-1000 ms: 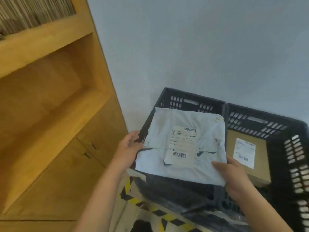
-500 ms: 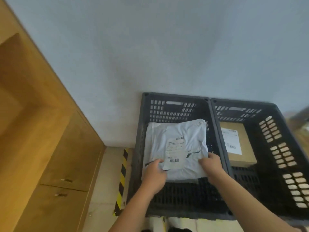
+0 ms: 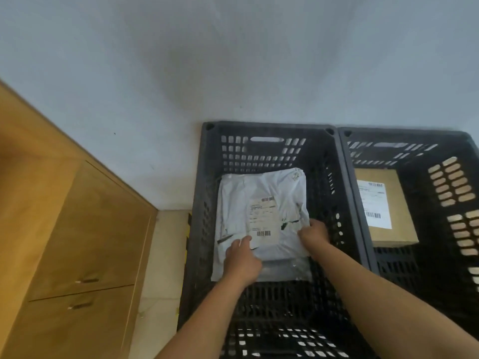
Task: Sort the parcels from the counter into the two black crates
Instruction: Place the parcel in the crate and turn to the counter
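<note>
light: kinda dim, flat indoor, no hard glare | shadows: soft dark blotch on the wall (image 3: 207,73) at upper centre, crate (image 3: 261,130) insides murky | blur: wooden cabinet (image 3: 77,229) at left smeared, label text unreadable | distortion: wide-angle bend, straight edges splay toward the frame's sides | colour: bluish cast

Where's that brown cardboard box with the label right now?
The cardboard box sits inside the right black crate, at the right of the head view, next to the left crate holding the white mailer bag.

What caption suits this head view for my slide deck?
Both hands, left and right, lower a white poly mailer into the left black crate; a cardboard box sits in the right crate.
</note>
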